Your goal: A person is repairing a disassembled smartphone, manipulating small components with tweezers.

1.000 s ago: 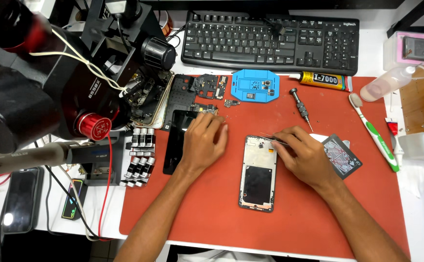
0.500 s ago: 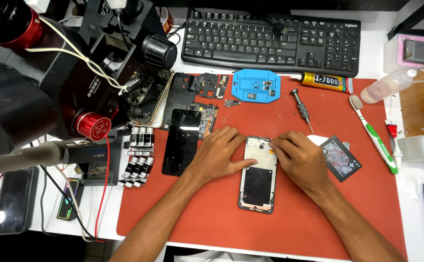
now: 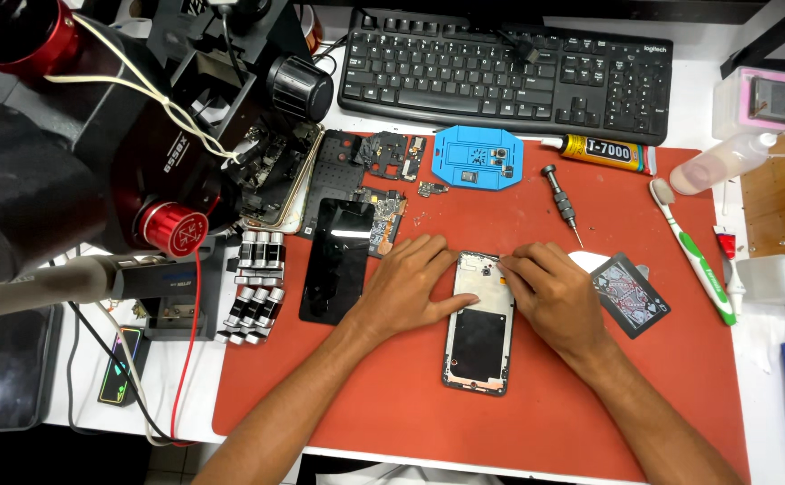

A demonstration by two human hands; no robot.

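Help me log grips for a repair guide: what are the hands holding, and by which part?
Both hold the opened grey phone frame flat on the red mat: left hand on its upper left edge, right hand at its top right corner.

This is a phone repair workbench in a small electronics workshop. A red work mat (image 3: pixel 536 395) covers the white desk, strewn with an opened phone frame (image 3: pixel 479 323), a loose black screen (image 3: pixel 337 260), circuit boards (image 3: pixel 383 193), a small screwdriver (image 3: pixel 561 203) and a glue tube (image 3: pixel 603 153). A microscope (image 3: pixel 204 117) stands to the left, and a keyboard (image 3: pixel 504 76) lies behind the mat.
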